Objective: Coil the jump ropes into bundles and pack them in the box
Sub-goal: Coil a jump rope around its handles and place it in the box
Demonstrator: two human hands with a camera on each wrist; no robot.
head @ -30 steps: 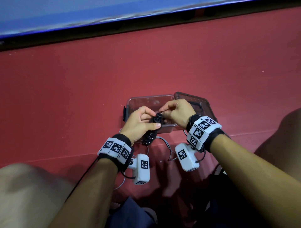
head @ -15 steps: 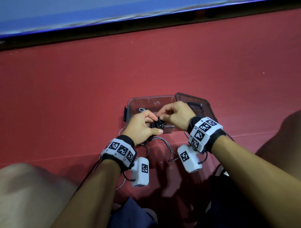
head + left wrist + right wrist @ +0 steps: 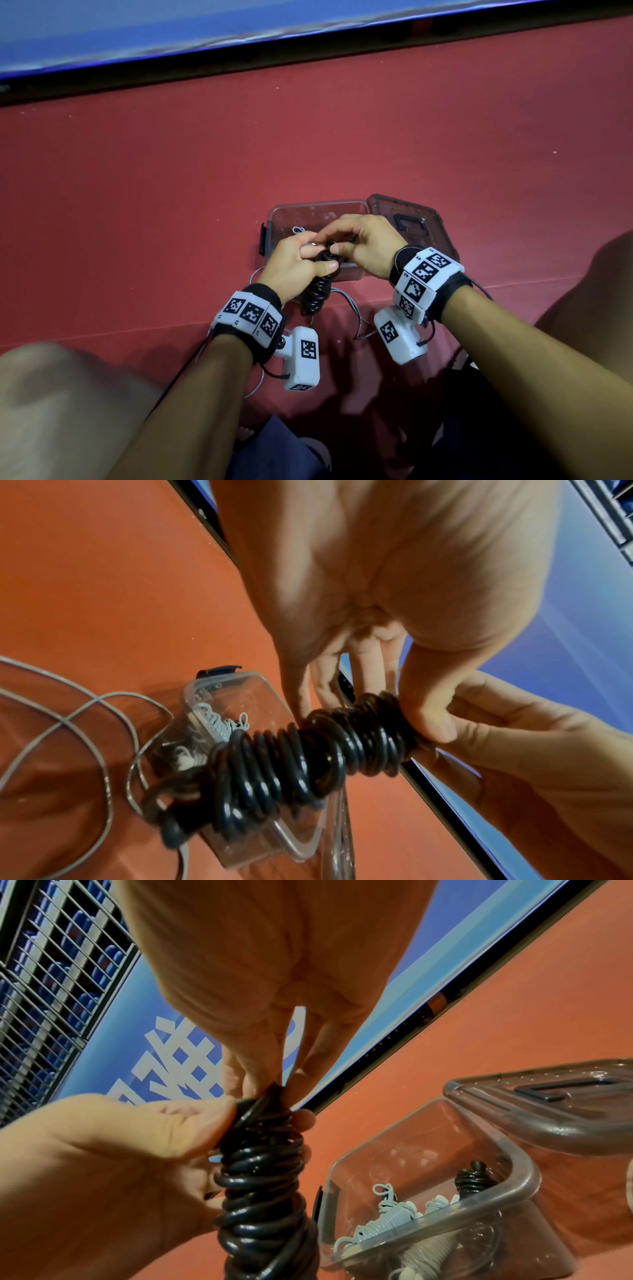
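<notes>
One black rope bundle (image 3: 308,764), glossy and tightly spiralled, is held over the near rim of the clear plastic box (image 3: 308,210) on the red floor (image 3: 137,205). The left hand (image 3: 294,263) grips its top with thumb and curled fingers; the right hand (image 3: 366,246) pinches the top coil. The right wrist view alone shows one black and two pale coils inside. One smoky lid (image 3: 411,219) leans at the box's right; grey rope (image 3: 68,718) loops loose
</notes>
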